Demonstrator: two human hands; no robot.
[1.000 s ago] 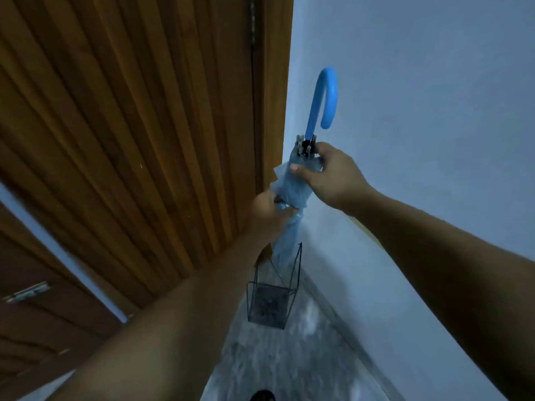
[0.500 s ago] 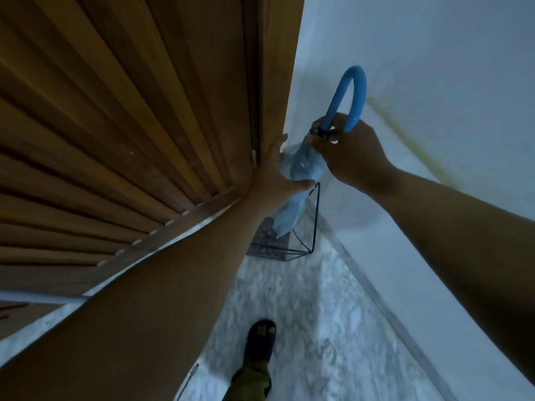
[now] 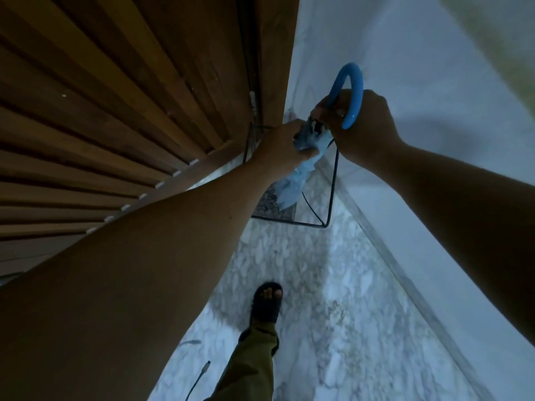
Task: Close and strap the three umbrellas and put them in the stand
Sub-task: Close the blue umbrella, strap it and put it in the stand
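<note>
A folded light-blue umbrella with a curved blue handle points tip-down into a black wire stand in the floor corner. My right hand grips the top of the umbrella just below the handle. Wrapped around the folded canopy a little lower is my left hand. The tip reaches the stand's dark base. No other umbrella is in sight.
A slatted wooden door stands close on the left and a white wall on the right. The floor is pale marble. My sandalled foot is behind the stand, and a thin dark cable end lies near it.
Both hands have lowered the blue umbrella so its tip went down into the wire stand. The view has tilted downward and my foot has come into sight.
</note>
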